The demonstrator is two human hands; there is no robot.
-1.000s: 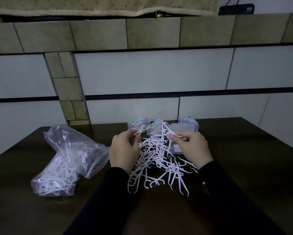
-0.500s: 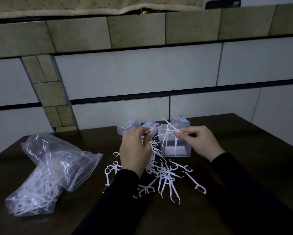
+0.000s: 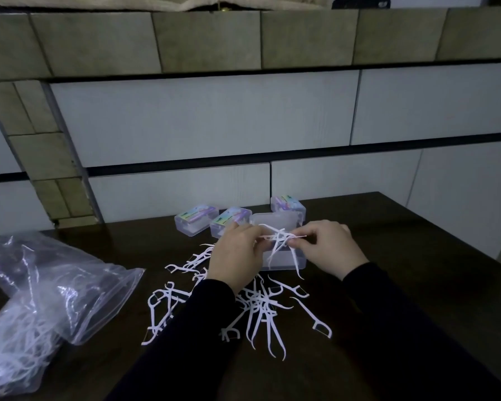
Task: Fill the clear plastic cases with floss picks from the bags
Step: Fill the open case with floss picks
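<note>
My left hand (image 3: pixel 235 256) and my right hand (image 3: pixel 327 246) pinch a small tangle of white floss picks (image 3: pixel 278 241) between them, just above an open clear plastic case (image 3: pixel 284 259). Several loose floss picks (image 3: pixel 258 311) lie scattered on the dark table below my wrists. Three closed clear cases with coloured labels stand behind: one at the left (image 3: pixel 195 219), one in the middle (image 3: pixel 229 222), partly hidden by my left hand, and one at the right (image 3: pixel 288 205). Two clear plastic bags (image 3: pixel 41 296) lie at the left, with floss picks in the nearer one.
The dark wooden table (image 3: pixel 417 285) ends at a tiled wall (image 3: pixel 214 125) just behind the cases. Its right edge runs diagonally at the far right. My dark sleeves (image 3: pixel 388 328) cover the near part of the table.
Most of the big tangle of picks has dropped to the table. My hands have moved forward and now hold only a few picks over the open case.
</note>
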